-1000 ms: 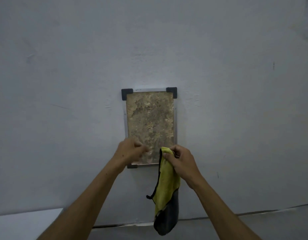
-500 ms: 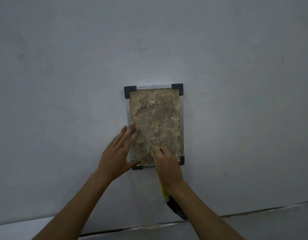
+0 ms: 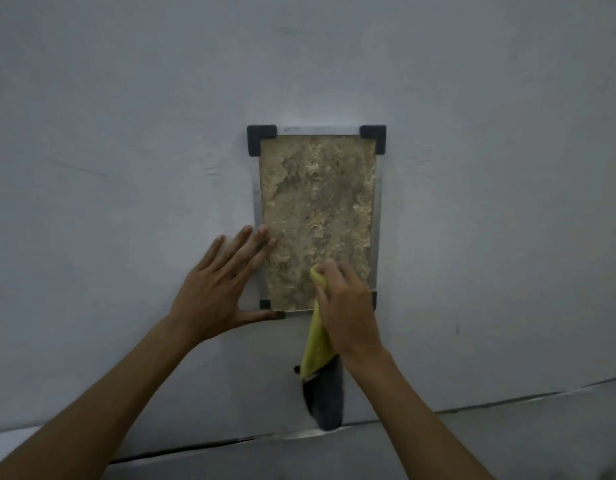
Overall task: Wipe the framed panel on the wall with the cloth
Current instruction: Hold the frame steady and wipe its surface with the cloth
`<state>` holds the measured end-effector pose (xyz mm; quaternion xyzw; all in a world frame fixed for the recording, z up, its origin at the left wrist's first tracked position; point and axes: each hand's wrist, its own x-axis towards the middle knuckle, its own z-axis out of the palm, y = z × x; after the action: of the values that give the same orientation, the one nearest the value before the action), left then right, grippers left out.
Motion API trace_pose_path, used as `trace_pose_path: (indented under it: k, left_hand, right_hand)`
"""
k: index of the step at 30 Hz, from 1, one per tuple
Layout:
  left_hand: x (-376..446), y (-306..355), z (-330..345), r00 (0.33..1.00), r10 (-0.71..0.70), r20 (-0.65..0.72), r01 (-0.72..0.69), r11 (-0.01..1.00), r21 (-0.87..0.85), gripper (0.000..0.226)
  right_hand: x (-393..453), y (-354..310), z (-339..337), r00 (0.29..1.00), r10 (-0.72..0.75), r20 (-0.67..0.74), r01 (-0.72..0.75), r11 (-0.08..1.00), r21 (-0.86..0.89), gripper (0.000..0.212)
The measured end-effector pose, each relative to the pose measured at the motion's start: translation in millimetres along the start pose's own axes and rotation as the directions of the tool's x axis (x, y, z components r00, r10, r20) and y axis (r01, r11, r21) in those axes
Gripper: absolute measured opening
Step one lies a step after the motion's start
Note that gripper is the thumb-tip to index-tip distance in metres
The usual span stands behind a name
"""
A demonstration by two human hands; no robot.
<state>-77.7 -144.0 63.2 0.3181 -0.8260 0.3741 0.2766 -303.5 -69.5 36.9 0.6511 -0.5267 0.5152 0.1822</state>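
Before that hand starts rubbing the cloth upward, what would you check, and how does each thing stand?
1. Cloth gripped: ok, the right hand holds its yellow top, the dark end hanging free.
2. Cloth against the framed panel: ok, it meets the lower right part.
3. Panel steadied: ok, the left hand lies flat, fingers on the left edge, thumb near the bottom left corner.
4. Path upward free: ok, nothing covers the upper panel.
5. Black corner brackets: cannot tell whether they hold firmly.
6. Panel already clean: cannot tell, its surface is mottled.
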Motion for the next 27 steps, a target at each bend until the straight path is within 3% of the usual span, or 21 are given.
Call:
trace_pose_path:
  k: [2,3,7,12,14,17,22,26,27]
  left_hand:
    - [-1.0,-2.7,4.5,1.0,0.009,-0.024,-0.009,1.0,-0.007,0.114]
    - [-1.4,-3.6,7.7,0.999,0.01,-0.037,-0.01,1.0,-0.004,0.115]
    - [-1.9,-7.0,17.5,0.996,0.035,-0.087,-0.034,0.999,0.015,0.115]
    - [-4.4,-7.9,26.0,0.989,0.04,-0.139,-0.038,0.999,0.021,0.113]
    - [-3.9,-6.6,26.2,0.988,0.039,-0.151,-0.034,0.999,0.033,0.113]
    - [-5.1,-5.9,28.3,0.987,0.029,-0.16,-0.022,0.999,0.042,0.114]
    - [-5.7,-5.3,27.8,0.987,0.021,-0.158,-0.015,0.999,0.042,0.114]
    - [-4.7,-4.9,26.6,0.987,0.024,-0.157,-0.017,0.999,0.043,0.113]
    - [-5.0,-4.6,26.9,0.987,0.021,-0.16,-0.014,0.999,0.044,0.113]
  right_hand:
    - [-1.0,1.7,-1.0,0.978,0.121,-0.169,-0.114,0.992,0.048,0.009]
    - [-4.1,-0.3,2.0,0.973,0.129,-0.193,-0.121,0.991,0.048,0.01]
    - [-22.2,-3.6,16.2,0.999,-0.006,-0.052,0.008,0.999,0.047,0.013]
    - [1.3,14.3,2.3,0.955,0.087,-0.283,-0.054,0.991,0.121,0.013]
    - [-1.8,9.0,9.2,0.969,0.01,-0.246,0.007,0.998,0.069,0.011]
    - [-15.7,5.7,19.7,0.982,-0.172,-0.077,0.174,0.985,0.015,0.014]
    - [-7.7,12.1,12.2,0.957,0.073,-0.28,-0.034,0.99,0.139,0.03]
    - [-17.2,6.6,19.6,0.984,-0.11,-0.142,0.116,0.993,0.035,0.018]
    - [-14.0,11.2,15.9,0.984,-0.1,-0.145,0.107,0.993,0.043,0.018]
